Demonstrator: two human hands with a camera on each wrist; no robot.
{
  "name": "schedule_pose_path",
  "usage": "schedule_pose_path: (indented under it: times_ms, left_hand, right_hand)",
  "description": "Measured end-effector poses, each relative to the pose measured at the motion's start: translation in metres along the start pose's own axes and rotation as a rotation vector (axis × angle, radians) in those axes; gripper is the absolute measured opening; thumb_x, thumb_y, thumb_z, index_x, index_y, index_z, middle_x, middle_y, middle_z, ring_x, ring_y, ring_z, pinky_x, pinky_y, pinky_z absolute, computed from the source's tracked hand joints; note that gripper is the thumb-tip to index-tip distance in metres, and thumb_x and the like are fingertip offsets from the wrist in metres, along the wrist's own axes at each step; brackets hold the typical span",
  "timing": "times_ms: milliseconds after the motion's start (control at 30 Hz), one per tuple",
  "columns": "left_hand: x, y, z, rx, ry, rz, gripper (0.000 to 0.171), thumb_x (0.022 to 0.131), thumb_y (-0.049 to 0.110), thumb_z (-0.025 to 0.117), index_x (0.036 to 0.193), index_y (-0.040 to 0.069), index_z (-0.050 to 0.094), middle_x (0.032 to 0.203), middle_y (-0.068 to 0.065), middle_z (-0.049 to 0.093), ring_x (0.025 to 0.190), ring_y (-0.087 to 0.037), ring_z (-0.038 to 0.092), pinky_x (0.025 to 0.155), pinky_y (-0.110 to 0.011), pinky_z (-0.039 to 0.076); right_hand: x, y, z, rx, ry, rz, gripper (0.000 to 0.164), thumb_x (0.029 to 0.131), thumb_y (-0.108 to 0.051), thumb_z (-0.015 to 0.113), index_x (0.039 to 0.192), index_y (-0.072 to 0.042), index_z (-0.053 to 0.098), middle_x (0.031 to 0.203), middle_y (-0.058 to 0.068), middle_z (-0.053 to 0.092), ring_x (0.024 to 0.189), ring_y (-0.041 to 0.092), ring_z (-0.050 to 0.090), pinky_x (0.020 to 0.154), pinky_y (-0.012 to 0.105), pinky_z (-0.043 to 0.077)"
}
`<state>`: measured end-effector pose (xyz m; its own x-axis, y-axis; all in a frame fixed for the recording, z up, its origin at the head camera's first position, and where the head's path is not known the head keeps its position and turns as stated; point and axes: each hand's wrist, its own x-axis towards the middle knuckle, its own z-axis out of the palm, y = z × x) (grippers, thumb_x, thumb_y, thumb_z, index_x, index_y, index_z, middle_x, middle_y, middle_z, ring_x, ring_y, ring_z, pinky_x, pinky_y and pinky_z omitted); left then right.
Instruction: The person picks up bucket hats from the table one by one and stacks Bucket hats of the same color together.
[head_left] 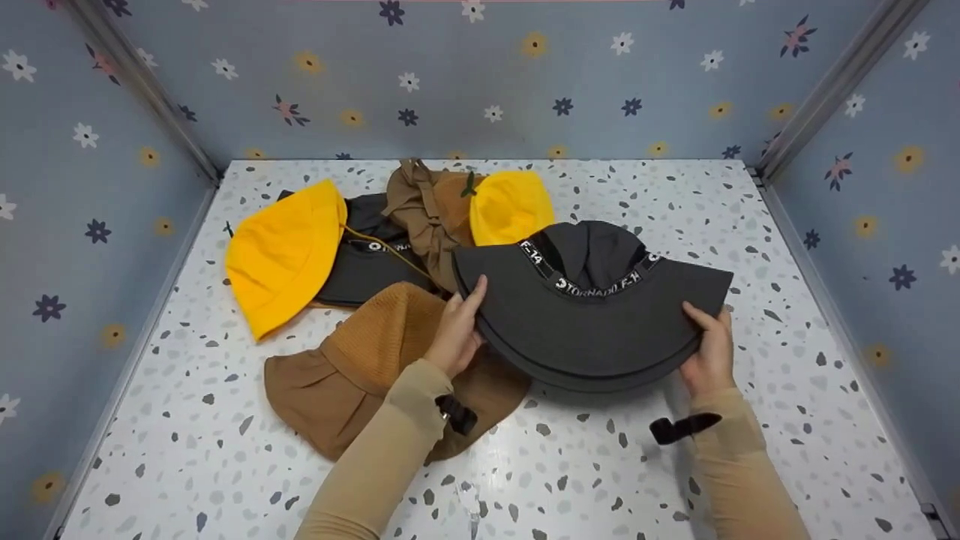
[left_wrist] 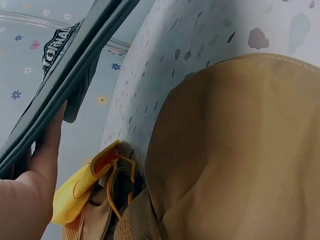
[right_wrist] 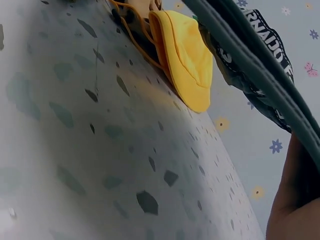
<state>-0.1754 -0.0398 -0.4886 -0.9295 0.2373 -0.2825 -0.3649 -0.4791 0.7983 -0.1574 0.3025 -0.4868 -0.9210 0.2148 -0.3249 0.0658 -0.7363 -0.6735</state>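
Note:
A dark grey wide-brimmed hat point(head_left: 585, 330) with a white-lettered black band is held up over the table by both hands. Its brim edge shows more than one layer; whether two hats are stacked I cannot tell. My left hand point(head_left: 456, 334) grips the brim's left side, thumb on top. On the right side, my right hand point(head_left: 711, 349) pinches the brim the same way. Fingers under the brim are partly hidden. Below my left forearm lies a brown hat point(head_left: 300, 397) with a corduroy crown, its wide brim filling much of the left wrist view.
Behind lie a yellow bucket hat point(head_left: 281, 259) with a cord, another dark hat point(head_left: 360, 274), a brown hat point(head_left: 420, 202) and a second yellow hat point(head_left: 514, 206), partly overlapping. Flower-patterned walls point(head_left: 487, 82) enclose the speckled table point(head_left: 787, 450) at the back and sides.

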Motion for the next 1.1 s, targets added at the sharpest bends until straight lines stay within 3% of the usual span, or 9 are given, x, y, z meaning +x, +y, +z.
schedule_pose_path:
  times_ms: [133, 300, 400, 567, 633, 700, 867, 967, 1100]
  left_hand:
    - [0.0, 0.0, 0.0, 0.037, -0.019, -0.048, 0.057, 0.104, 0.048, 0.044, 0.149, 0.013, 0.036, 0.146, -0.011, 0.049, 0.13, -0.027, 0.053, 0.109, -0.046, 0.044]
    - [-0.001, -0.002, 0.0, 0.071, -0.097, -0.106, 0.065, 0.102, 0.059, 0.035, 0.149, 0.015, 0.04, 0.148, -0.01, 0.048, 0.132, -0.027, 0.05, 0.11, -0.051, 0.041]
    - [0.0, -0.003, 0.001, 0.085, -0.145, -0.152, 0.07, 0.1, 0.065, 0.032, 0.154, 0.021, 0.033, 0.155, -0.007, 0.04, 0.14, -0.028, 0.042, 0.113, -0.056, 0.035]
    - [0.0, -0.007, 0.004, 0.179, -0.19, -0.21, 0.073, 0.099, 0.069, 0.027, 0.156, 0.024, 0.028, 0.157, -0.006, 0.037, 0.143, -0.027, 0.039, 0.114, -0.056, 0.033]
    - [-0.001, -0.008, 0.004, 0.222, -0.181, -0.227, 0.073, 0.099, 0.069, 0.027, 0.154, 0.022, 0.034, 0.153, -0.007, 0.043, 0.139, -0.027, 0.043, 0.114, -0.054, 0.034]
    - [-0.001, -0.008, 0.003, 0.254, -0.174, -0.24, 0.071, 0.099, 0.069, 0.028, 0.15, 0.021, 0.041, 0.147, -0.007, 0.049, 0.133, -0.026, 0.049, 0.113, -0.053, 0.036]
    - [-0.001, -0.01, 0.004, 0.314, -0.131, -0.261, 0.067, 0.1, 0.066, 0.031, 0.134, 0.016, 0.058, 0.12, -0.004, 0.065, 0.109, -0.021, 0.061, 0.101, -0.048, 0.043]
    - [0.0, -0.011, 0.004, 0.356, -0.092, -0.264, 0.063, 0.102, 0.062, 0.032, 0.13, 0.014, 0.06, 0.107, -0.002, 0.066, 0.095, -0.019, 0.062, 0.092, -0.043, 0.045]
    - [0.001, -0.013, 0.004, 0.438, -0.054, -0.278, 0.058, 0.104, 0.057, 0.032, 0.138, 0.014, 0.052, 0.111, -0.005, 0.063, 0.096, -0.022, 0.062, 0.093, -0.044, 0.046]
  right_hand:
    - [-0.003, -0.009, -0.007, -0.015, -0.011, 0.009, 0.075, 0.097, 0.006, 0.052, 0.155, -0.031, 0.021, 0.158, -0.003, 0.028, 0.141, 0.015, 0.037, 0.098, 0.023, 0.05]
    - [-0.008, -0.018, -0.02, -0.044, -0.023, 0.013, 0.074, 0.097, 0.006, 0.051, 0.154, -0.029, 0.02, 0.153, -0.003, 0.032, 0.131, 0.012, 0.046, 0.096, 0.023, 0.051]
    - [-0.012, -0.022, -0.029, -0.049, -0.013, 0.018, 0.075, 0.098, 0.006, 0.051, 0.155, -0.03, 0.02, 0.149, -0.004, 0.034, 0.124, 0.01, 0.05, 0.094, 0.023, 0.052]
    - [-0.018, -0.028, -0.042, -0.069, 0.022, 0.033, 0.079, 0.099, 0.004, 0.05, 0.157, -0.035, 0.014, 0.16, -0.008, 0.021, 0.141, 0.01, 0.033, 0.093, 0.02, 0.051]
    - [-0.021, -0.03, -0.046, -0.087, 0.036, 0.04, 0.08, 0.099, 0.003, 0.05, 0.157, -0.037, 0.012, 0.163, -0.009, 0.016, 0.143, 0.009, 0.029, 0.093, 0.019, 0.051]
    - [-0.023, -0.032, -0.051, -0.1, 0.049, 0.042, 0.081, 0.099, 0.003, 0.05, 0.157, -0.037, 0.012, 0.161, -0.009, 0.019, 0.139, 0.008, 0.036, 0.092, 0.019, 0.052]
    - [-0.026, -0.034, -0.064, -0.065, 0.044, 0.035, 0.074, 0.098, 0.008, 0.048, 0.154, -0.032, 0.019, 0.139, -0.007, 0.045, 0.114, 0.007, 0.058, 0.089, 0.023, 0.054]
    - [-0.027, -0.034, -0.07, -0.043, 0.032, 0.033, 0.069, 0.098, 0.009, 0.048, 0.15, -0.029, 0.023, 0.124, -0.007, 0.057, 0.107, 0.008, 0.063, 0.088, 0.025, 0.055]
    - [-0.027, -0.035, -0.077, -0.026, 0.039, 0.037, 0.066, 0.097, 0.011, 0.048, 0.146, -0.028, 0.029, 0.116, -0.005, 0.064, 0.105, 0.01, 0.065, 0.088, 0.026, 0.056]
